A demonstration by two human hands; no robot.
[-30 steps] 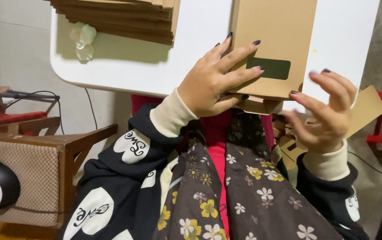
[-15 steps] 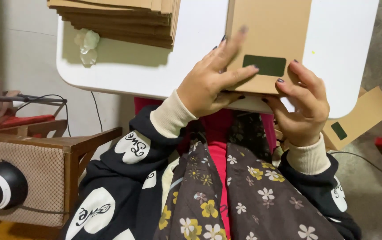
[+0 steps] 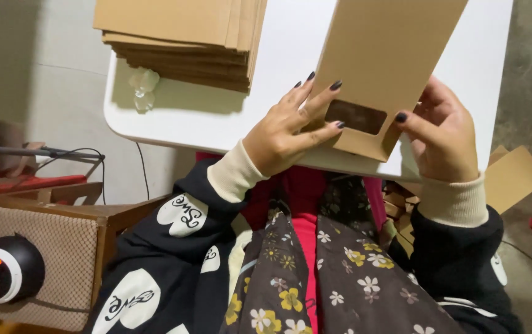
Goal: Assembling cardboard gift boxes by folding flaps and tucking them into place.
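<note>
1. My left hand (image 3: 290, 133) and my right hand (image 3: 442, 133) both pinch the bottom of a flat brown cardboard box piece (image 3: 383, 62) with a dark window.
2. It lies on the white table (image 3: 204, 117), near my edge.
3. It looks light and stiff. It could bend, so I hold its edges.
4. A stack of brown cardboard (image 3: 182, 37) sits close on the left.

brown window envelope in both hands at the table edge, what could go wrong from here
The brown window envelope overhangs the near edge of the white table, held only by the fingertips of the left hand and right hand; it could slip into the lap. The left fingers press near its dark window, which might crease. The cardboard stack sits close to the table's left edge; a nudge could tip it.
</note>
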